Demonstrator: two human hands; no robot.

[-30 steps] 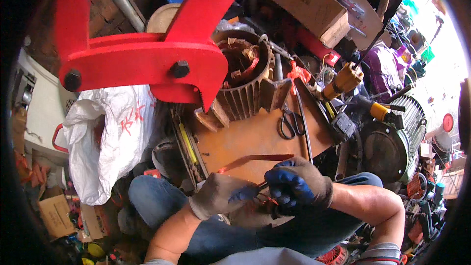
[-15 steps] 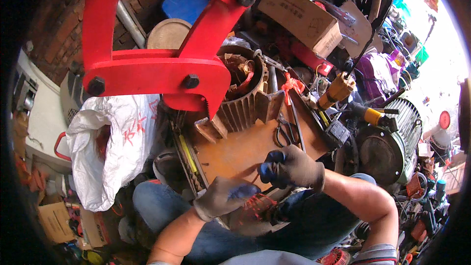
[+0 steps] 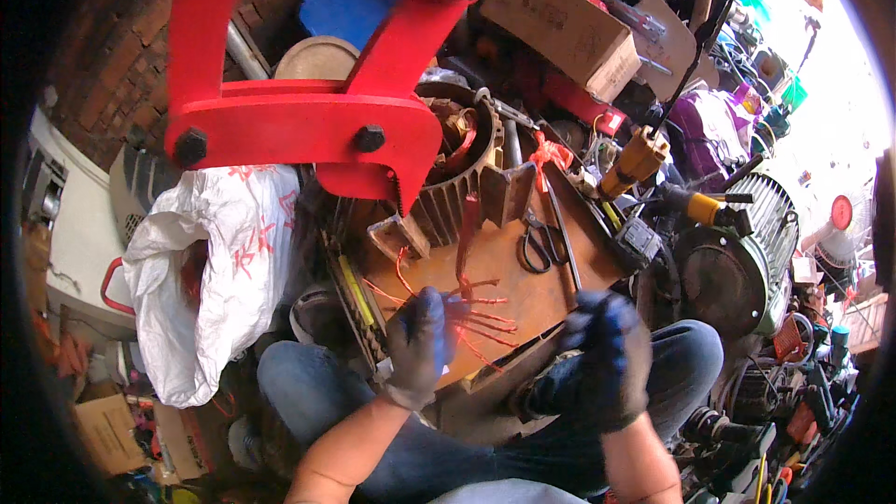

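Note:
My left hand, in a grey work glove with blue fingers, is closed on a bundle of thin reddish wires. Their ends fan out over the orange-brown board; a blurred dark-red strand rises from them toward the ribbed motor housing. My right hand, gloved alike, hovers apart to the right with its fingers curled in. Motion smears those fingers, and whether anything is in them is hidden. Black-handled scissors lie on the board beside a thin metal rod.
A big red steel puller-like frame overhangs the housing at upper left. Left of the board sits a white woven sack. To the right stand a green finned motor and a yellow-and-black power tool. A cardboard box is behind.
The reddish wires, low between my hands before, are now raised and spread over the board by my left hand. My right hand has moved away to the right and down.

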